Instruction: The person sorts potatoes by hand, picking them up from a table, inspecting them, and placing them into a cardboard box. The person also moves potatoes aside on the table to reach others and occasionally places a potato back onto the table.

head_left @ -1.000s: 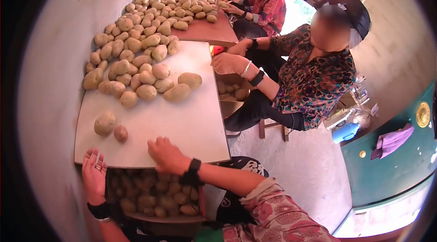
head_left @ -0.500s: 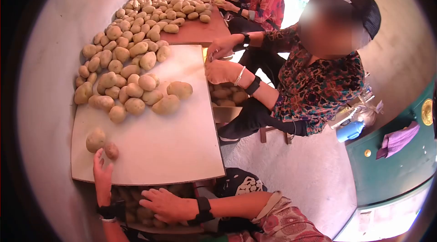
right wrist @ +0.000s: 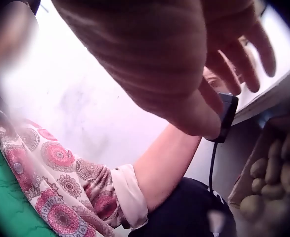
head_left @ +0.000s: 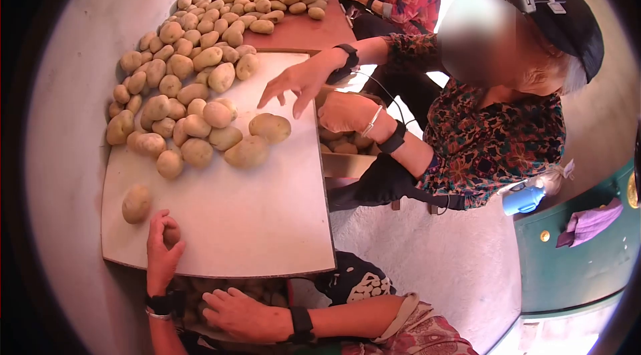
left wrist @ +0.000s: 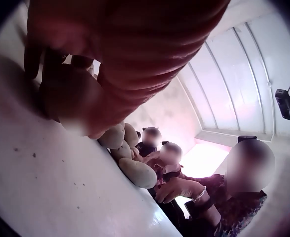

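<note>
My left hand (head_left: 165,248) rests at the near left of the white board (head_left: 234,221), fingers curled around a small potato. Most of that potato is hidden by the hand in the head view; in the left wrist view, a dark rounded potato (left wrist: 68,94) shows between thumb and fingers. A larger potato (head_left: 137,205) lies on the board just beyond these fingers. Below the board's near edge, my right hand (head_left: 247,315) hovers over a box of potatoes (right wrist: 273,173). Its fingers hang loosely apart with nothing between them, as the right wrist view shows.
A large heap of potatoes (head_left: 193,88) covers the far board and runs back along the wall (head_left: 67,121). To the right sits a person in a flowered shirt (head_left: 494,134), one hand (head_left: 300,81) reaching over the board. Another potato box (head_left: 347,148) stands below that person's hands.
My left hand has moved onto the board and taken hold of the small potato. My right hand has drawn back from the board to above the box. The neighbour's hand has reached over the board.
</note>
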Action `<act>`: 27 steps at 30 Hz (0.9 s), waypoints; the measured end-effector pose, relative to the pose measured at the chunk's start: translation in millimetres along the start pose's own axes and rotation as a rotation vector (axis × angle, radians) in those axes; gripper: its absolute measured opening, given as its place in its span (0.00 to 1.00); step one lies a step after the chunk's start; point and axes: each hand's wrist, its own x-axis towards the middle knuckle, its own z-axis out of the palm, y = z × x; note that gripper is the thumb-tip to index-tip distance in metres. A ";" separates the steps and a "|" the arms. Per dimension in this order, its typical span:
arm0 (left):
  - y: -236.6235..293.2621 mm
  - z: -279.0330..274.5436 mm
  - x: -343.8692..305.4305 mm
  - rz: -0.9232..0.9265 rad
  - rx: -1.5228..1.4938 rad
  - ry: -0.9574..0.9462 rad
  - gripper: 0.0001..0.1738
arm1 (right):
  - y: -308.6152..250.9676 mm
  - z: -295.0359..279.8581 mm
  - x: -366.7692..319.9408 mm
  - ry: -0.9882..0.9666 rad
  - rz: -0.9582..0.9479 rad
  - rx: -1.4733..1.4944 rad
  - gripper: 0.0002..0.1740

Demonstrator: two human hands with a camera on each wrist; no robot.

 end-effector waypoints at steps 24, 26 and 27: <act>17.8 -25.7 -44.6 -0.080 -0.007 -0.298 0.27 | 30.9 -8.3 31.1 -0.080 0.127 -0.060 0.14; 17.0 -33.3 -49.9 -0.095 0.003 -0.333 0.27 | 35.0 -6.3 34.3 -0.091 0.139 -0.062 0.16; 16.5 -33.8 -52.1 -0.110 0.005 -0.379 0.27 | 37.8 -4.8 34.2 -0.026 0.125 -0.074 0.17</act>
